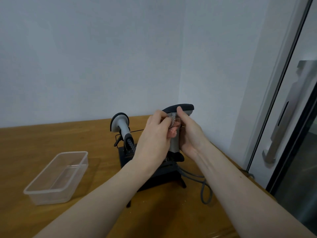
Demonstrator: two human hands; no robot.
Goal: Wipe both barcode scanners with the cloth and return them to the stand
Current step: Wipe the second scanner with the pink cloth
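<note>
The right hand (188, 133) is gripping one barcode scanner (178, 121) above the stand (161, 170) while the left hand (154, 136) is pressing the bunched cloth (174, 126) against its handle. The second scanner (120, 125) is sitting in the stand. A clear plastic container (56, 177) is lying open on the counter (51, 140), apparently holding nothing.

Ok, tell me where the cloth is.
The cloth is pressed by the left hand against the scanner that the right hand holds, above the stand.

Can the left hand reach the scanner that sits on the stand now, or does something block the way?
Probably yes. The scanner on the stand sits just left of the left hand with nothing between them, but that hand holds the cloth and would have to free itself first.
</note>
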